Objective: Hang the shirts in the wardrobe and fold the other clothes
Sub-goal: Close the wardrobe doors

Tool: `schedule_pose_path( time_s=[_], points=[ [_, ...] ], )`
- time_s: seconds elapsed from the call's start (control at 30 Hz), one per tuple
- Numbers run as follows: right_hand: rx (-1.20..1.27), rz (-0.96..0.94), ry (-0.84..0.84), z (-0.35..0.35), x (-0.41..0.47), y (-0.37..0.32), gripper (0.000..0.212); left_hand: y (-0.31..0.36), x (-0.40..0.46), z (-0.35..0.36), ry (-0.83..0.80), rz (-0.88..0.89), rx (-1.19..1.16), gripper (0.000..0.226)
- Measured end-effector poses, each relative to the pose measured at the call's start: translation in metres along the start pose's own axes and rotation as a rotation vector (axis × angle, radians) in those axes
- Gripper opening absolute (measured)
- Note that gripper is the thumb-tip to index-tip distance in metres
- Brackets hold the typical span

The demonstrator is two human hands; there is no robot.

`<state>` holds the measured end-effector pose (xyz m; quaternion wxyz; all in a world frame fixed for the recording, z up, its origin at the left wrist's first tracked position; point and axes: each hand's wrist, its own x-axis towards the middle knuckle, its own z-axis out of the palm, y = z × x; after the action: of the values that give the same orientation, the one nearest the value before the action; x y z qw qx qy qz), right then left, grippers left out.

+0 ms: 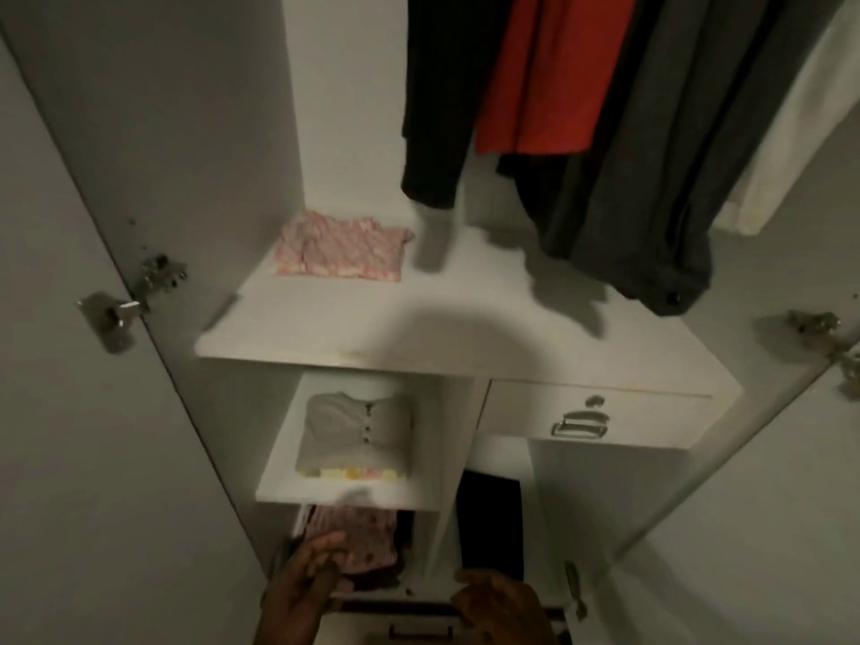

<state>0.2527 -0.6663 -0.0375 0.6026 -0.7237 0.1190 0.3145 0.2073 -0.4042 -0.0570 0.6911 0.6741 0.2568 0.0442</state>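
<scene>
**Wardrobe mostly filled, hands at the lowest cubby**

Head view: the wardrobe (288, 132) stands open. Along the top hang a black garment (437, 109), a red one (549, 76), a dark grey one (651, 155) and a pale one (800, 132) at the far right, so the hanging part looks well advanced, though I cannot tell which of these are shirts. On the wide shelf (465, 328) lies a folded pink patterned piece (339, 248) at the back left. In the cubby below sits a folded grey buttoned top (356, 435) over something pale yellow. To the right is a shut drawer (595, 414).

In the lowest cubby lies a pink flowered garment (358, 542), loosely folded over darker cloth. The left hand (302, 593) reaches in with fingers spread and fairly straight, touching the front edge of that garment; its grip is apart, not clamped. The right hand (502, 607) hovers just outside, fingers loosely curved, holding nothing.

By my judgement the folded pile is being settled in place. Whether more clothes wait outside the wardrobe is not shown.
</scene>
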Motion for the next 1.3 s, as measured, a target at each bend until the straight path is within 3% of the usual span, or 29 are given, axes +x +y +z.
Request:
schedule_pose_path(
  time_s=[0.07, 0.1, 0.27, 0.37, 0.53, 0.63, 0.77, 0.83, 0.9, 1.0, 1.07, 1.2, 1.3],
  points=[
    [0.049, -0.033, -0.062, 0.016, 0.007, -0.019, 0.072, 0.009, 0.000, -0.018, 0.039, 0.037, -0.014, 0.019],
    [0.060, -0.046, -0.076, 0.025, 0.012, -0.029, 0.075, 0.010, 0.000, -0.029, 0.054, 0.055, -0.014, 0.020],
    [-0.148, -0.200, -0.099, 0.072, 0.013, -0.061, 0.017, 0.009, -0.016, -0.073, 0.166, 0.104, -0.046, 0.021],
    [-0.198, -0.355, -0.144, 0.085, 0.005, -0.071, 0.014, 0.008, -0.042, -0.093, 0.276, 0.182, -0.014, 0.023],
    [-0.258, -0.622, -0.380, 0.124, -0.028, -0.082, 0.051, 0.030, -0.116, -0.138, 0.570, 0.366, 0.146, 0.031],
    [-0.308, -0.758, -0.550, 0.163, -0.050, -0.087, 0.070, 0.054, -0.180, -0.180, 0.831, 0.486, 0.228, 0.022],
    [-0.395, -0.939, -0.655, 0.218, -0.070, -0.098, 0.076, 0.080, -0.241, -0.229, 1.094, 0.629, 0.335, 0.019],
    [-0.428, -1.015, -0.704, 0.244, -0.081, -0.104, 0.079, 0.093, -0.260, -0.247, 1.188, 0.626, 0.344, 0.033],
    [-0.457, -1.048, -0.762, 0.268, -0.093, -0.114, 0.080, 0.103, -0.265, -0.263, 1.176, 0.571, 0.326, 0.055],
    [-0.470, -1.054, -0.800, 0.299, -0.109, -0.129, 0.079, 0.118, -0.253, -0.267, 0.903, 0.497, 0.227, 0.079],
    [-0.469, -1.074, -0.805, 0.314, -0.124, -0.135, 0.080, 0.125, -0.245, -0.255, 0.794, 0.493, 0.188, 0.084],
    [-0.482, -1.111, -0.791, 0.313, -0.147, -0.131, 0.083, 0.129, -0.239, -0.219, 0.888, 0.515, 0.069, 0.082],
    [-0.416, -1.118, -0.819, 0.293, -0.165, -0.121, 0.084, 0.122, -0.258, -0.183, 0.889, 0.577, -0.023, 0.063]
  ],
)
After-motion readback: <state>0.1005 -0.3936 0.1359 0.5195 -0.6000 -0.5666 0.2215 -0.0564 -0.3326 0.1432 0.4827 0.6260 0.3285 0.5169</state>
